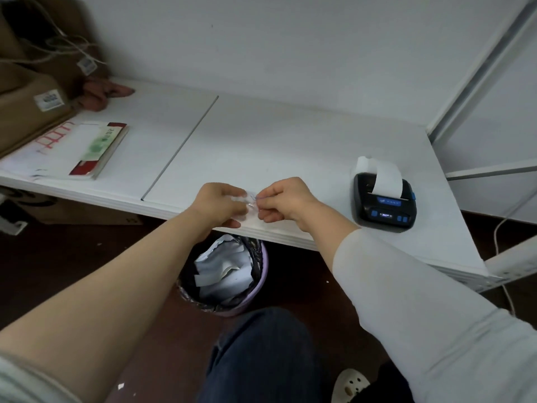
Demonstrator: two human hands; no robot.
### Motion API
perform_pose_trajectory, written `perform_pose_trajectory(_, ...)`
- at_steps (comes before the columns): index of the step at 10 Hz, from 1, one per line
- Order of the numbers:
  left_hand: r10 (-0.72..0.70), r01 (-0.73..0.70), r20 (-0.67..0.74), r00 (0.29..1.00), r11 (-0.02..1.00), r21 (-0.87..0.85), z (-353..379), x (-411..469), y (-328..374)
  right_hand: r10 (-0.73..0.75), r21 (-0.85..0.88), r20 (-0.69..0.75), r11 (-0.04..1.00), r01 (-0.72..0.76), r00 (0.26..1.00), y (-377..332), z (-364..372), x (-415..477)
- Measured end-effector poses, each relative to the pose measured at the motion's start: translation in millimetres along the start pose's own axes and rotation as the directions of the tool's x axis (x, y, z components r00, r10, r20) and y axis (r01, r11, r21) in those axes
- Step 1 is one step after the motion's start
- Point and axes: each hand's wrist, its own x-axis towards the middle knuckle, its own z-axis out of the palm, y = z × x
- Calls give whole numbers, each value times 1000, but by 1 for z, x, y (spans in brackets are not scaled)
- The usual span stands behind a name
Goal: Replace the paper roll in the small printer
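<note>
A small black printer (383, 205) with blue buttons sits on the white table (261, 141) at the right, near the front edge. A strip of white paper (385, 177) curls up out of its slot. Left of it, my left hand (218, 206) and my right hand (286, 200) meet over the table's front edge. Between them they pinch a small crumpled piece of clear wrapping (250, 203) with a bit of blue print; both hands are closed on it. No separate paper roll shows.
Under the table edge, directly below my hands, stands a purple waste bin (229, 271) lined with a black bag and full of paper scraps. A notebook with papers (90, 149) and cardboard boxes (32, 103) lie at the left. A metal shelf frame (479, 68) rises at the right.
</note>
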Motion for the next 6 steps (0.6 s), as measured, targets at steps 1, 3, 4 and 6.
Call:
perform_pose_trajectory(1,-107,109,-30,994,990,88,-15,-9,-22,59,-77,115,996,-50,992,0,23,-9)
perform_pose_trajectory(3,-246,250,-48,968,948,196,-20,-2,-85,185,-410,286,910,-55,940,31,64,7)
perform_pose_trajectory(4,-299,296,6,954,948,115,-10,11,-107,215,-536,337,844,-1,917,44,71,19)
perform_pose_trajectory(6,-353,313,110,929,910,272,2,22,-122,217,-603,392,794,72,894,50,62,29)
